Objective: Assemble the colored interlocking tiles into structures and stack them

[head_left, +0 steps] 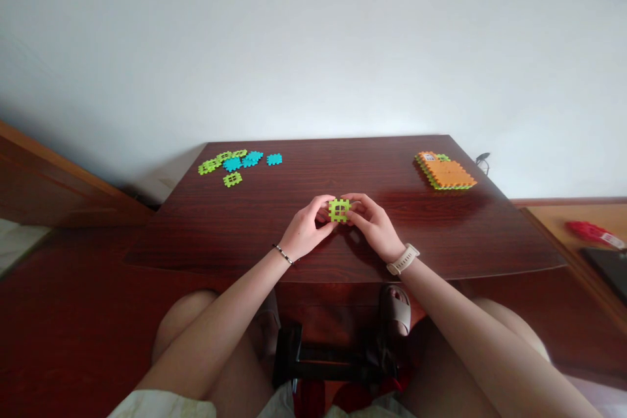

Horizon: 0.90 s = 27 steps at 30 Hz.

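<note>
A small lime-green interlocking tile with notched edges and a window-like lattice in its middle is held up above the near half of the table. My left hand pinches its left edge between thumb and fingers. On the opposite edge, my right hand grips it the same way, its thumb over the lower right corner. Some fingertips are hidden behind the tile. A beaded bracelet circles my left wrist, and a pale watch is on my right.
Green lattice tiles and blue tiles lie loosely at the table's back left. At the back right rests a stack of larger orange and green panels. The dark wooden table backs onto a white wall.
</note>
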Tool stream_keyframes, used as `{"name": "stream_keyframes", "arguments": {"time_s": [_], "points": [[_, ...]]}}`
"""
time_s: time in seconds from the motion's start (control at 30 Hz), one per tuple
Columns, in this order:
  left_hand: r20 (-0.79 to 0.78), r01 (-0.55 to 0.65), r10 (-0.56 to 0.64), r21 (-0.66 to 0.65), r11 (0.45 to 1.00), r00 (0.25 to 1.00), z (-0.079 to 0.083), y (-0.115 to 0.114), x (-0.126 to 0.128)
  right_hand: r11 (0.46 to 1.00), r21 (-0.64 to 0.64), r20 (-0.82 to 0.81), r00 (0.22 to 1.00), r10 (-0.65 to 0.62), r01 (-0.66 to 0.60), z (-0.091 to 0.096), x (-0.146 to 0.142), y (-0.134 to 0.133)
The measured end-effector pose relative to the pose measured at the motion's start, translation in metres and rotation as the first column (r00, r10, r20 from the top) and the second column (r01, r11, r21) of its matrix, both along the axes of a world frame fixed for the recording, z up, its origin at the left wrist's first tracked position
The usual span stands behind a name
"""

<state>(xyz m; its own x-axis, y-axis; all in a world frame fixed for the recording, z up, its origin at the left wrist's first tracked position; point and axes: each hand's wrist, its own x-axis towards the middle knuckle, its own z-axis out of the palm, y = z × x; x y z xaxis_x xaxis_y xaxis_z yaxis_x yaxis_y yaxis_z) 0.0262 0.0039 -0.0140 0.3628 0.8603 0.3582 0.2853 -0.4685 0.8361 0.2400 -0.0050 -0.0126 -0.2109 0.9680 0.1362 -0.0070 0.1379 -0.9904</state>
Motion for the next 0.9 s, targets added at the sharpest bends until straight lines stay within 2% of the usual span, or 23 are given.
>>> {"name": "stream_keyframes", "arguments": {"time_s": [0.4,0.6,0.73,0.83,0.9], "points": [[-0.026,-0.001,0.002,0.004,1.000,1.000,0.002,0.000,0.000,1.000,0.007,0.002,1.000,0.007,-0.007,0.001,0.001,-0.001],[-0.098,0.052,-0.046,0.065,0.996,0.994,0.000,0.005,-0.011,1.000,0.002,-0.013,1.000,0.011,-0.011,0.001,0.003,-0.001],[-0.211,0.051,-0.018,0.154,0.987,0.977,0.005,0.018,-0.032,1.000,-0.013,-0.018,1.000,0.009,-0.010,0.001,0.003,-0.001],[-0.330,-0.013,0.088,0.224,0.975,0.940,0.013,0.034,-0.061,1.000,-0.016,-0.010,1.000,0.007,-0.007,0.002,0.003,-0.001],[-0.404,-0.106,0.211,0.268,0.958,0.890,0.017,0.047,-0.085,1.000,-0.011,-0.001,1.000,0.003,-0.003,0.002,0.003,-0.001]]}}
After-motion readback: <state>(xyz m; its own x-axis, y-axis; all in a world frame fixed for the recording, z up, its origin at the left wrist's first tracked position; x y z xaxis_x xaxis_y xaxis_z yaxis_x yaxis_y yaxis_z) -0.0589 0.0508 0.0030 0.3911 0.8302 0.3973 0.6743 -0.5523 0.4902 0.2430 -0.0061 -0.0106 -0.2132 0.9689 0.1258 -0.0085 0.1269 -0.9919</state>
